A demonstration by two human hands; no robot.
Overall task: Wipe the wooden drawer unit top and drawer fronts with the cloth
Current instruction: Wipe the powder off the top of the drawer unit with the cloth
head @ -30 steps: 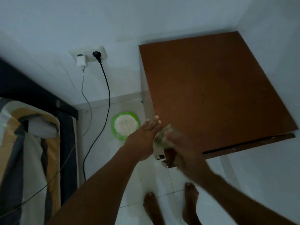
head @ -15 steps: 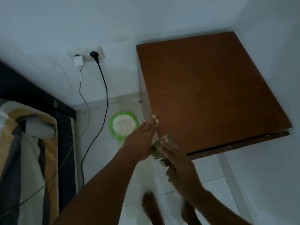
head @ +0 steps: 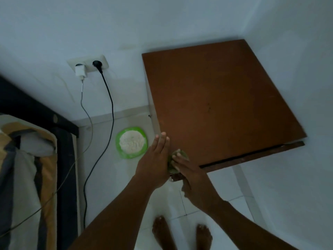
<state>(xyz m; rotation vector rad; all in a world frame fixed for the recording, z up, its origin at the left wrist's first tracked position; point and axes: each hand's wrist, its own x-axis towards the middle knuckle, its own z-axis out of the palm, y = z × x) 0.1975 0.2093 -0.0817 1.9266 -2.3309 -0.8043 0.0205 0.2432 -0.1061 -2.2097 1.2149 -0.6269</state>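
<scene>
- A person's right hand (head: 193, 177) presses a small green cloth (head: 171, 166) onto the near left corner of the wooden drawer unit (head: 216, 105), with its fingers (head: 177, 156) laid out flat over the wad and not clenched.
- The left hand (head: 155, 159) stands flat against that corner's left edge, fingers straight and together, holding nothing.
- The cloth looks soft, light and easily bunched. It is best driven by a flat palm on top, or pinched at its crumpled middle for the drawer fronts.
- The board looks stiff and smooth, so the cloth should glide.
- A green plate (head: 132, 144) lies on the floor left of the unit.
</scene>
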